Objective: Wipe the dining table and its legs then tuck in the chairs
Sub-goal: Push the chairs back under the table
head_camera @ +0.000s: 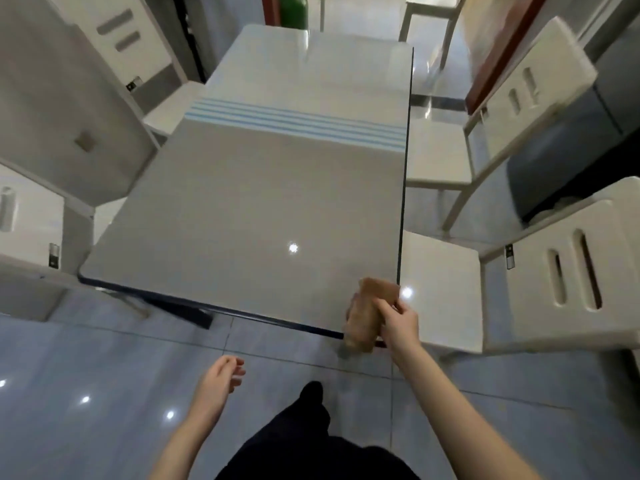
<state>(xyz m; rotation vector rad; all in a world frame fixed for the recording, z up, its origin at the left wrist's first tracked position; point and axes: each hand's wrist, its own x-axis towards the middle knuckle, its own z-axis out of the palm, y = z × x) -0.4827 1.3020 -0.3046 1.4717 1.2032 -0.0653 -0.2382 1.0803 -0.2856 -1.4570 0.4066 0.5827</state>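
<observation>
**Head view: brown cloth at the near right corner of the table**

Head view, looking down on a long grey dining table (242,202) with blue stripes (294,123) across the far part. One small bright spot of light on the shiny top.

Right hand (398,322) at the near right corner of the table, fingers closed round a brown cloth (362,317). Cloth blurry, lying partly on the table top and hanging over the near edge. Thumb and fingers pinched on the cloth's right side.

Left hand (218,379) low over the blue tiled floor (86,358), well apart from the table. Fingers loosely curled, half open, holding nothing.

Two white chairs on the right side, pulled out: near chair (450,292) with its seat just beside the table edge, far chair (440,150) behind it. More white chairs on the left (114,39), close against the table. Another chair (429,12) past the far end.

Dark trousers (311,438) at the bottom, between the two arms. Green thing (292,8) beyond the far end, too blurry to tell.
</observation>
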